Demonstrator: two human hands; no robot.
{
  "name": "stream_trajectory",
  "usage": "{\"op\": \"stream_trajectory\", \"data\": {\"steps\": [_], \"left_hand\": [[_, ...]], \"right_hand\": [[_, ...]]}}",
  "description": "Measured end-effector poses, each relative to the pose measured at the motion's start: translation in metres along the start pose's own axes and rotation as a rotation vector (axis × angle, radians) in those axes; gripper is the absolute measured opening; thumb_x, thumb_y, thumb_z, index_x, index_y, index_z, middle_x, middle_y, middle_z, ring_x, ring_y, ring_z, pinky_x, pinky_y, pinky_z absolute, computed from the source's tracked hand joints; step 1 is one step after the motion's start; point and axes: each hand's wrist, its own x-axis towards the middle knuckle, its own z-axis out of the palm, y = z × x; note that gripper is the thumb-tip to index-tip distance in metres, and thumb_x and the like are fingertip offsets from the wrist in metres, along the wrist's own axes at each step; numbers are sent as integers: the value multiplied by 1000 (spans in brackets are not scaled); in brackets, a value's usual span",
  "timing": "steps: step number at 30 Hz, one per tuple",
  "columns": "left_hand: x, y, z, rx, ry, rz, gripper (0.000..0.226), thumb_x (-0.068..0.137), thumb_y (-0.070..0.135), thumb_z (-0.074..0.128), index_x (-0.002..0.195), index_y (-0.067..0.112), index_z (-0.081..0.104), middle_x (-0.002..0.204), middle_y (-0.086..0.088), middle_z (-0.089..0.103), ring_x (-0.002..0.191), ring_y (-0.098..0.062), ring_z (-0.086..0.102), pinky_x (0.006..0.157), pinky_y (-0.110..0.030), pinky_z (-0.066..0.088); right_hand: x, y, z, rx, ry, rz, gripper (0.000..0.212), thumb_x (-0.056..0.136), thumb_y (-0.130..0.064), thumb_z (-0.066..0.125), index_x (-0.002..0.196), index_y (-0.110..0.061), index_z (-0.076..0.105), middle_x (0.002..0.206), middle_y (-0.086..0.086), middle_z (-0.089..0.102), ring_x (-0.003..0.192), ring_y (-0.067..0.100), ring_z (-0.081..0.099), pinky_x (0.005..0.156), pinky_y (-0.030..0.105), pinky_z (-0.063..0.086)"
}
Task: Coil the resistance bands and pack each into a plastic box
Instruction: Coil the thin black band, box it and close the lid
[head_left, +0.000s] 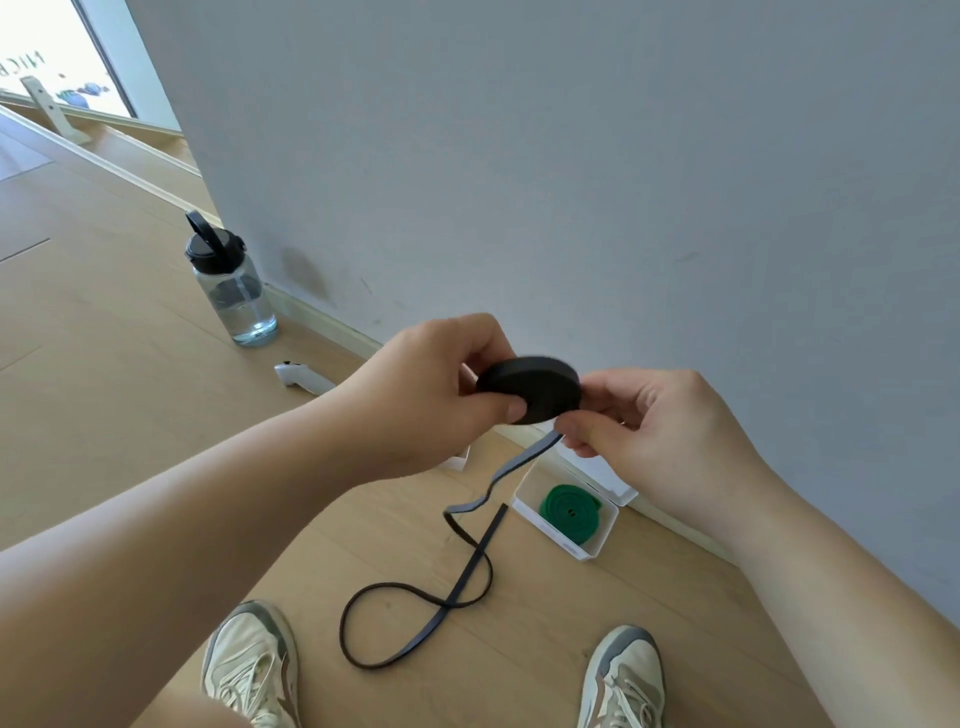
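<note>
Hands meet in front of us, raised above the wooden floor (130, 415). Our left hand (441, 387) grips the black coil (530, 387), a flat, tightly wound disc of resistance band, with the thumb across its near face and the fingers curled behind it. Our right hand (649, 421) pinches the same band just under the coil's right edge, thumb and fingers closed on the strip where it leaves the winding. From there the loose tail (467, 587) drops to the floor, kinks, and lies in 1 crossed loop between our 2 shoes (252, 670).

Below our right hand, a white plastic box (597, 545) sits open on the floor close to the grey wall (571, 156). Its lid (597, 475) is folded back toward the skirting. A green band (569, 512) lies coiled inside it.

Further left, near the wall's corner, a clear water bottle (231, 291) with a black cap stands upright. A small white object (304, 379) lies on the floor between the bottle and our left forearm; we cannot tell what it is.
</note>
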Motion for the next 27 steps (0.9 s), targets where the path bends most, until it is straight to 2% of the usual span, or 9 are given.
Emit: {"op": "stream_trajectory", "data": {"steps": [4,8,12,15,19,21,23,25,27], "left_hand": [[-1,2,-3,-83,-37,-25,17,88,27,80,91,32,65,85,10,77,77,-9,74,78,-39,64],[-3,0,-2,-27,-110,-35,15,90,23,77,91,31,64,86,18,75,71,0,72,69,-21,57],[-4,2,-2,-269,-138,-81,15,93,13,76,97,17,62,101,3,78,83,-11,79,84,-39,64],[-5,1,2,-253,-143,-76,16,93,15,76,97,19,62,100,3,78,84,-11,79,84,-41,64],[-3,-5,6,62,-68,55,19,88,29,77,103,35,66,98,17,71,96,5,64,87,-25,55],[-2,-4,9,168,-11,175,24,89,30,76,112,36,70,104,19,66,99,2,58,86,-21,50],[0,-1,12,243,2,252,20,91,23,73,110,32,73,99,16,64,91,-1,55,79,-21,47],[1,0,12,259,-12,238,16,91,19,72,103,29,72,91,13,63,82,-1,55,75,-23,47],[2,-1,8,222,-30,164,15,92,21,70,101,32,67,91,13,66,84,-2,60,78,-28,53]], "right_hand": [[1,0,0,54,10,25,21,93,-13,74,93,-33,80,76,-8,80,75,9,77,87,38,63],[-1,-2,1,65,-31,5,23,90,-11,77,90,-34,81,76,-7,80,75,11,77,86,37,63],[1,-1,2,217,31,-5,24,90,-11,77,99,-34,81,77,-2,81,74,18,79,87,43,64],[2,1,-1,219,12,-7,19,90,-13,77,94,-31,81,77,-1,81,74,18,78,86,44,63],[0,3,4,37,-55,-8,17,89,-15,78,91,-31,80,76,-14,78,71,2,75,74,22,60],[1,4,7,-58,-41,-30,19,90,-13,78,88,-32,80,73,-16,77,70,-2,72,67,11,53],[1,4,9,-140,-35,-64,18,90,-11,77,90,-29,81,67,-16,73,67,-7,67,61,6,48],[0,4,9,-172,-13,-109,16,89,-11,78,95,-26,82,69,-20,71,67,-9,65,60,3,45],[-1,4,7,-111,41,-119,18,86,-17,82,99,-30,82,72,-16,74,69,-3,67,62,4,46]]}}
